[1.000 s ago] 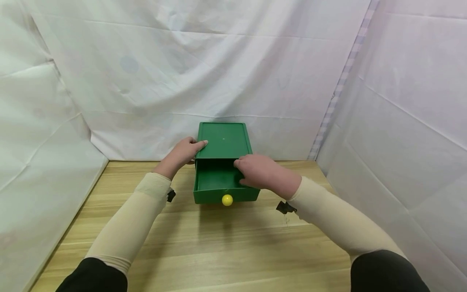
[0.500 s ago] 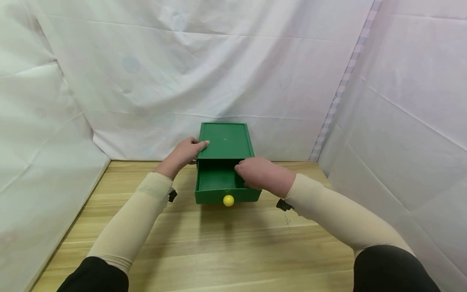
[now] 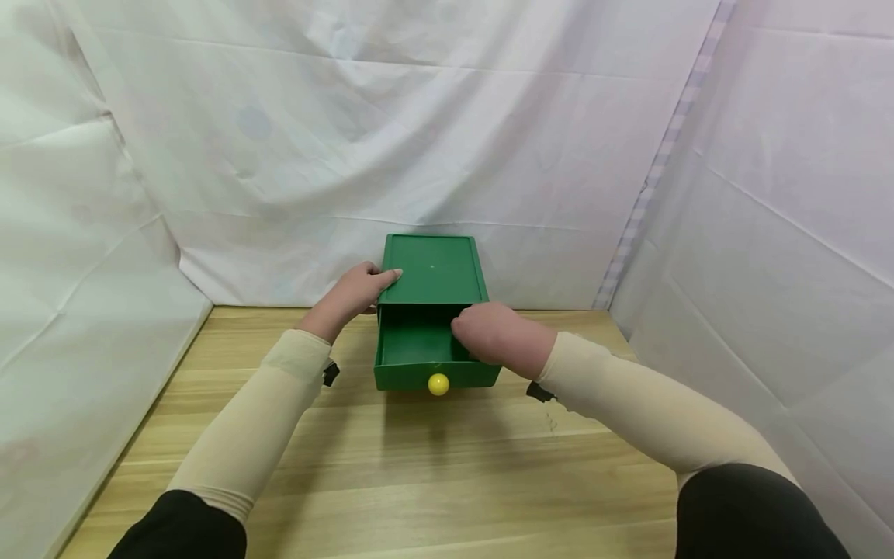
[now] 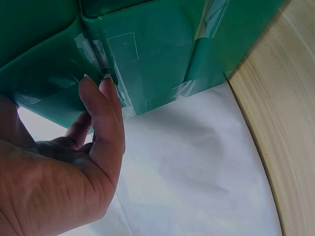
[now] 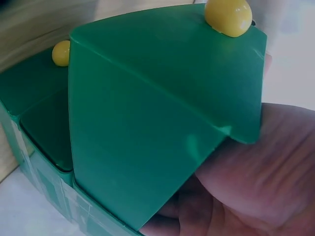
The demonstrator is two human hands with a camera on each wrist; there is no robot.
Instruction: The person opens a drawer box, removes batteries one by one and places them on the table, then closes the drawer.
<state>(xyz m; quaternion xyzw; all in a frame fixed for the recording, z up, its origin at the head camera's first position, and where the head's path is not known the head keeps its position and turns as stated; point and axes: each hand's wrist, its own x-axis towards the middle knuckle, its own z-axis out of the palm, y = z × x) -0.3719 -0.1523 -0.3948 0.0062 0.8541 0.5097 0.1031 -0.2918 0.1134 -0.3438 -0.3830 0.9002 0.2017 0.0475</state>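
A green drawer cabinet (image 3: pixel 434 268) stands at the back of the table, its top drawer (image 3: pixel 412 378) pulled out and fronted by a yellow knob (image 3: pixel 438 384). My left hand (image 3: pixel 352 291) holds the cabinet's left edge, thumb on the top and fingers against the side. In the left wrist view, bent fingertips (image 4: pixel 91 86) touch the taped green side. My right hand (image 3: pixel 492 334) reaches over the drawer's right rim, fingers bent down inside. The right wrist view has the palm (image 5: pixel 261 172) beside the drawer wall (image 5: pixel 133 132); I cannot tell whether the fingers hold anything.
A second yellow knob (image 5: pixel 61 53) on a lower drawer shows in the right wrist view. White cloth (image 3: pixel 349 140) hangs behind the cabinet and along both sides. The wooden table (image 3: pixel 391 497) extends toward me.
My right hand has shifted slightly down inside the drawer, and its thumb, seen earlier, is now tucked out of sight. The left hand and the cabinet stay as they were.
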